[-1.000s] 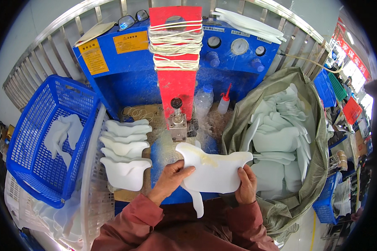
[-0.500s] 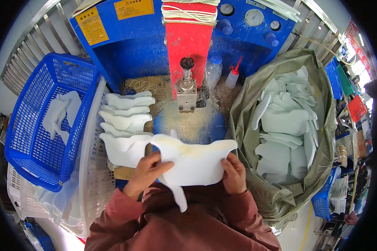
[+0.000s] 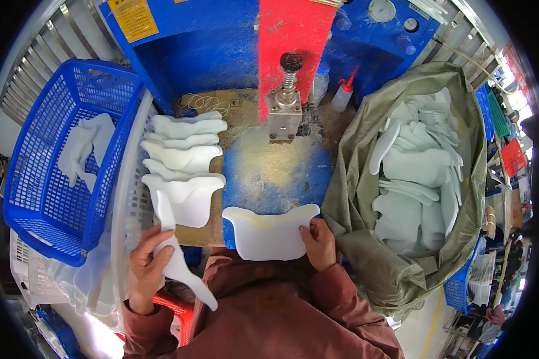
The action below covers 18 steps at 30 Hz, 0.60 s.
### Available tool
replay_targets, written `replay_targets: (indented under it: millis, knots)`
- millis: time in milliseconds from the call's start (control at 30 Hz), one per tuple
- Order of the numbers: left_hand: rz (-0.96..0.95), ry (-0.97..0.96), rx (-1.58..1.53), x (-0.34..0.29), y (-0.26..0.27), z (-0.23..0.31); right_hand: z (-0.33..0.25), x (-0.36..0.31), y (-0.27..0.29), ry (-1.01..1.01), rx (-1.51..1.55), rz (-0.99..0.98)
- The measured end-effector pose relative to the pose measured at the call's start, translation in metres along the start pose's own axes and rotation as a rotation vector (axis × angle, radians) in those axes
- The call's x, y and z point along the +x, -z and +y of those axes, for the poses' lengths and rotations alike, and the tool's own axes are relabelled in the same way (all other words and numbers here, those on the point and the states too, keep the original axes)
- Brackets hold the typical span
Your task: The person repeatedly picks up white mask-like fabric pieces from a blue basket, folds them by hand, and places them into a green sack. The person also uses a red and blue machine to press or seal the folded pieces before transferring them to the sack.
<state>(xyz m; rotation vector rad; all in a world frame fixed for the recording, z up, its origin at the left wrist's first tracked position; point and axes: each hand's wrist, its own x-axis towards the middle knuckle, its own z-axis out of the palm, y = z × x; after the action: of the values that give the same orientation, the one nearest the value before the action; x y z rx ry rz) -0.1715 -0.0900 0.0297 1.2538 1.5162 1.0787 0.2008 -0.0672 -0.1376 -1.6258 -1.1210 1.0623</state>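
My right hand (image 3: pixel 319 244) pinches the right end of a flat white winged panel (image 3: pixel 269 236), thumb on its face. Yellowish dust marks the panel's curved upper edge. At the lower left, my left hand (image 3: pixel 148 266) grips a second white panel (image 3: pixel 188 276), seen nearly edge-on and slanting down toward my lap. Just beyond that hand, a row of similar white panels (image 3: pixel 185 197) leans one over another at the left of the worktop. The material cannot be made out for certain.
Ahead stands a red column (image 3: pixel 290 36) with a metal machine head (image 3: pixel 284 116) over a dusty blue worktop (image 3: pixel 275 173). A blue basket (image 3: pixel 24 197) at left and an olive sack (image 3: pixel 347 179) at right hold white panels. A red-capped bottle (image 3: pixel 342 96) stands behind.
My left hand has moved left and down with one panel, away from the panel in my right hand. That panel has shifted slightly left. The whole view has tilted a little.
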Motion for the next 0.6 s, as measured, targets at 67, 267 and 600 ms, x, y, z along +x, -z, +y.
replay_targets:
  millis: [67, 267, 600]
  knots:
    - [0.003, -0.018, 0.025, 0.004, -0.008, 0.004, -0.009, -0.001, 0.004, 0.205, -0.331, 0.049]
    - [0.062, -0.024, -0.098, 0.015, -0.014, -0.003, -0.044, -0.011, 0.02, 0.298, -0.576, 0.139]
    - [-0.125, 0.013, -0.64, 0.037, -0.101, -0.015, -0.123, -0.032, -0.003, -0.037, 0.3, -0.441]
